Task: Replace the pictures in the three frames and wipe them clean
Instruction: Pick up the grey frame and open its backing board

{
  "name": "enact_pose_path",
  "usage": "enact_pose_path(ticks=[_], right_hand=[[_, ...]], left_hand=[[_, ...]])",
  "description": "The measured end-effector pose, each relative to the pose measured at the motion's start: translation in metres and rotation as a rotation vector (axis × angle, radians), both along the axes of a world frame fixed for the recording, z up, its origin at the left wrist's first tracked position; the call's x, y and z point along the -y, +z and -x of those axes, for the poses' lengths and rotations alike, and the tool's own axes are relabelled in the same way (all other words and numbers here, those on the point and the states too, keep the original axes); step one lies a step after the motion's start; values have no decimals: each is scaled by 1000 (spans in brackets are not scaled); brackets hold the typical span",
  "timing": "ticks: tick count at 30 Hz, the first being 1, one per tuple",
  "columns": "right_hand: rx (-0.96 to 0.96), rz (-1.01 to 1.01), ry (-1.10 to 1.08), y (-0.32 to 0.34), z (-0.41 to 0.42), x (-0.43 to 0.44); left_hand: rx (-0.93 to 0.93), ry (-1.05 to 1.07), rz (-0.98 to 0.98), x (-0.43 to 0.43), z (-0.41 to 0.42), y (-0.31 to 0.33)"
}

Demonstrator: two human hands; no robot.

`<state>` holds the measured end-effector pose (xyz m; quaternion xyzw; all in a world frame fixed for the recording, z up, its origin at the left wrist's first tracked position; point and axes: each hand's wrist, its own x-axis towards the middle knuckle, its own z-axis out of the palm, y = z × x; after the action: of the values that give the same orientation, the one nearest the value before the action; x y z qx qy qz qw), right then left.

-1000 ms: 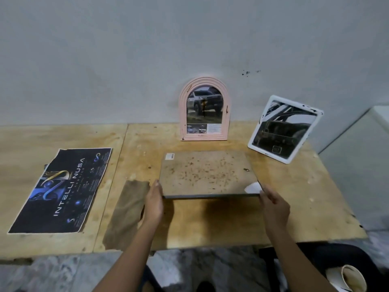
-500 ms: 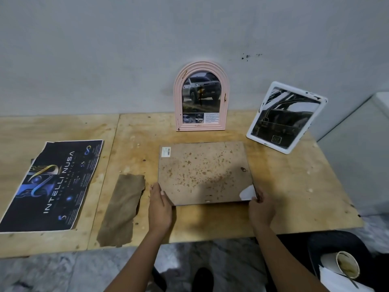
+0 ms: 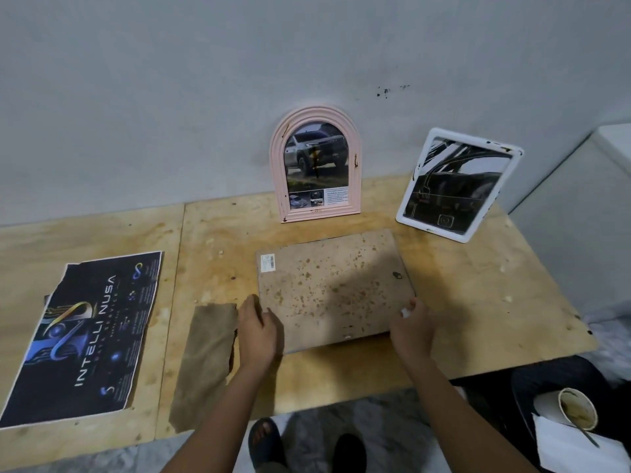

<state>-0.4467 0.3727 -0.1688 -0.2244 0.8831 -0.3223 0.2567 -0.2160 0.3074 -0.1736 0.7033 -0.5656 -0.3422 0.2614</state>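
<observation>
A rectangular frame (image 3: 336, 285) lies face down on the plywood table (image 3: 478, 302), its stained brown backing up. My left hand (image 3: 257, 327) rests on its near left corner and my right hand (image 3: 413, 327) on its near right corner, fingers curled over the edge. A pink arched frame (image 3: 316, 163) with a truck picture leans on the wall. A white frame (image 3: 457, 184) with a dark car picture leans to its right. A dark poster (image 3: 85, 336) lies flat at the left. A brown cloth (image 3: 205, 360) lies beside my left hand.
A grey wall (image 3: 205, 97) stands behind the table. A white box (image 3: 580, 216) stands at the right. Below right, a paper cup (image 3: 577, 409) with a spoon sits on white paper. My feet show on the floor under the table's front edge.
The frame came down from a raised, tilted hold and now lies flat on the table. Both hands slid onto its near corners.
</observation>
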Motion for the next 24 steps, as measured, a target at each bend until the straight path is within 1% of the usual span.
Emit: enact_pose_path(ticks=[2,4,6,9,12,17,24], right_hand=[[50,-80,-55,0,-2,13],[142,-138,-136,4,-2,27],[235,-188,-209,9,2,39],[303,-228,-327,12,12,51],[303,-233,-362,12,12,54],[258,-309,-369,6,12,55],[321,-350,-333,13,17,54]], left_hand=[[28,-25,-20,17,0,-1],[32,-42,-40,26,1,-3],[15,-46,-45,29,2,-3],[-46,-50,-29,28,0,-6],[-86,-67,-15,28,-3,-8],[-113,-84,-5,30,-6,-6],[-142,-83,-7,29,-7,-7]])
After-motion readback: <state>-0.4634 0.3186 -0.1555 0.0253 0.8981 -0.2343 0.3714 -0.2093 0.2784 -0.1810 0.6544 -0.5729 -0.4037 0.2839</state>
